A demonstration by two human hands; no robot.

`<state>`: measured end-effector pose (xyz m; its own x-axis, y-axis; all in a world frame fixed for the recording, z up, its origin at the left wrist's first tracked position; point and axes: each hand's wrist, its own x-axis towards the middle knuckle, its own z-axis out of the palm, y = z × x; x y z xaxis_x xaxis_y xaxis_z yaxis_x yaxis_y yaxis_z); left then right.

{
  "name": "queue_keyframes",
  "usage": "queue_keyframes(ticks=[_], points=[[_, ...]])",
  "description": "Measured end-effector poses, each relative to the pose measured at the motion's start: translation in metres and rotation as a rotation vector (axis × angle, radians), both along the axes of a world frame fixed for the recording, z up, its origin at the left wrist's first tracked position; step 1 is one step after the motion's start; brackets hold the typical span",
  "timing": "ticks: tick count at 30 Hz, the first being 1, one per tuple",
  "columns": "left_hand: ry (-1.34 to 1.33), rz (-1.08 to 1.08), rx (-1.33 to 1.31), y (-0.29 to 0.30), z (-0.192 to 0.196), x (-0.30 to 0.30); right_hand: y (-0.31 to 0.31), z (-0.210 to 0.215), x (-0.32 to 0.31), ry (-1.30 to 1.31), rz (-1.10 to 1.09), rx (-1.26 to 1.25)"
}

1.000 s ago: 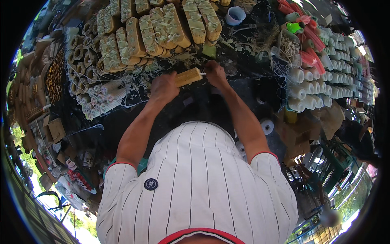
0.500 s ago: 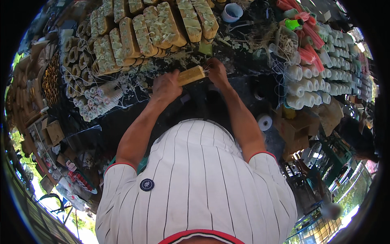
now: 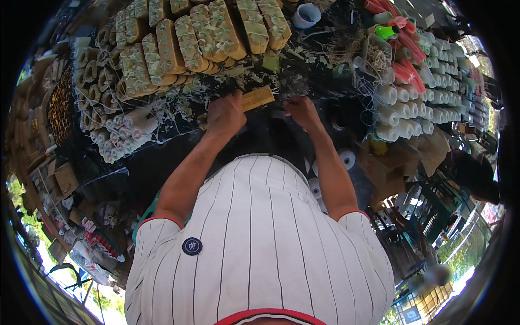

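Note:
My left hand (image 3: 226, 114) is closed around one end of a yellow-brown oblong block (image 3: 258, 98). Thin white strings (image 3: 275, 91) stick out of the block's right end. A short gap to the right of those strings, my right hand (image 3: 302, 111) is closed with its fingers curled in. Whatever may be between those fingers is too small to make out. Both hands are over the near edge of a dark work surface strewn with pale scraps, and a flat greenish piece (image 3: 271, 63) lies just beyond the block.
Stacked yellow-brown blocks (image 3: 172, 46) with pale green flakes fill the far left. Paper-like tubes (image 3: 130, 127) lie below them. To the right are whitish cylinders (image 3: 403, 115), red wrapped pieces (image 3: 409, 76) and a green bottle (image 3: 385, 31). A pale blue cup (image 3: 306, 16) stands beyond.
My right hand has come away from the strings at the block's end, moving right and toward me. My left hand keeps its hold. The view has shifted slightly.

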<state>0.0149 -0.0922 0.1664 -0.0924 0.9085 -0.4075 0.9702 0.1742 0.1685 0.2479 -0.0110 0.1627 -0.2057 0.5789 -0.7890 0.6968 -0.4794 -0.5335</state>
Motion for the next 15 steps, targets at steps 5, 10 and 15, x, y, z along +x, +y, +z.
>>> queue_keyframes(ticks=[5, 10, 15], points=[[-0.023, -0.009, 0.003, 0.003, 0.004, 0.002, -0.004, -0.022, 0.002, 0.216, 0.059, 0.262], [-0.061, 0.012, 0.060, -0.004, 0.006, 0.003, -0.004, 0.062, -0.043, 0.127, 0.058, 0.356], [-0.154, -0.008, 0.282, -0.016, -0.013, 0.002, -0.029, 0.085, -0.091, 0.122, 0.357, 0.418]])
